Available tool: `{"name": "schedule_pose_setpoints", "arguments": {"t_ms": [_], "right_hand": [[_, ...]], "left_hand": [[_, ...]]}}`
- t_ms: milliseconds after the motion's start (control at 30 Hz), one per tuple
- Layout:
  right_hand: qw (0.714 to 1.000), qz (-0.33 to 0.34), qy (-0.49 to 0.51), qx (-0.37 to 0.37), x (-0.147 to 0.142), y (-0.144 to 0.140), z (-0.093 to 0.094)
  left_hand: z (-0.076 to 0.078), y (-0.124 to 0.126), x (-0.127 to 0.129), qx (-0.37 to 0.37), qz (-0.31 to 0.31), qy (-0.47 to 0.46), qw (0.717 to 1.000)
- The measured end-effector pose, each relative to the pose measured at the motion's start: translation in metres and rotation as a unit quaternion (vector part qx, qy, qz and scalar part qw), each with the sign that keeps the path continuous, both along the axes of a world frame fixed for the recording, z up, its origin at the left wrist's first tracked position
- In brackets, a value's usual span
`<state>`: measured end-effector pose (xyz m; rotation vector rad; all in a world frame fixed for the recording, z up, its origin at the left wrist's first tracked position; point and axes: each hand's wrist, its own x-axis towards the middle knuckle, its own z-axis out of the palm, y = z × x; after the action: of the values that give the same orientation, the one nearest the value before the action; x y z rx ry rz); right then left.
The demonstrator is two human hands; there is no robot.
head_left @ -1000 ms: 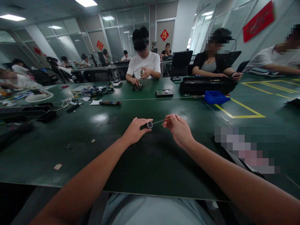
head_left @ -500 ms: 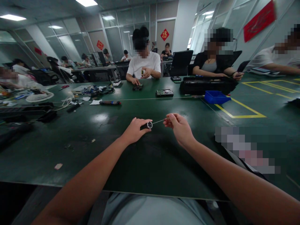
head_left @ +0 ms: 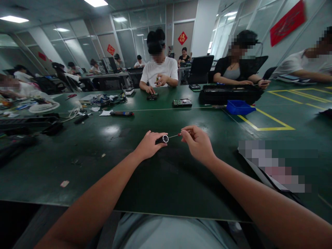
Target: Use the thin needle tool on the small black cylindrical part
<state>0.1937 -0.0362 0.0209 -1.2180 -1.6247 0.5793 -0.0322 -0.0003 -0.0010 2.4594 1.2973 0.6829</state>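
My left hand point(head_left: 150, 144) is closed around a short black cylinder point(head_left: 161, 139) with a bright metal ring at its open end, which looks like a flashlight body. The ringed end faces right, towards my other hand. In my right hand point(head_left: 195, 140) is a screwdriver point(head_left: 179, 134) with a reddish handle, partly covered by my fingers. Its thin shaft points left, and the tip is at or inside the ringed opening; I cannot tell how deep. Both hands are above the green table point(head_left: 155, 186), near its middle.
A blue bin point(head_left: 240, 107) stands at the right back, by a long black casing point(head_left: 230, 94). A bare circuit-board drive point(head_left: 182, 102) lies ahead. Cables and parts point(head_left: 106, 99) clutter the left. A co-worker in white point(head_left: 160, 71) sits opposite. A blurred-out flat item point(head_left: 272, 169) lies right.
My right hand's fingers have shifted on the screwdriver, and its reddish handle now shows. The left hand and the black cylinder have hardly moved.
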Motion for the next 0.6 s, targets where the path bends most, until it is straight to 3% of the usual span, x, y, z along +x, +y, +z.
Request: {"name": "schedule_pose_setpoints", "arguments": {"t_ms": [167, 367, 600], "right_hand": [[0.999, 0.039, 0.003, 0.008, -0.0015, -0.0012, -0.0037], [1.000, -0.005, -0.024, -0.001, -0.0013, -0.0001, -0.0044], [0.999, 0.011, -0.030, 0.000, -0.0014, -0.0010, -0.0059]], "left_hand": [[0.0017, -0.0015, 0.0012, 0.011, -0.012, -0.015, 1.000], [-0.0023, -0.0005, 0.0001, 0.008, -0.025, -0.015, 1.000], [-0.0041, 0.0006, -0.0010, 0.008, -0.023, -0.019, 1.000]]}}
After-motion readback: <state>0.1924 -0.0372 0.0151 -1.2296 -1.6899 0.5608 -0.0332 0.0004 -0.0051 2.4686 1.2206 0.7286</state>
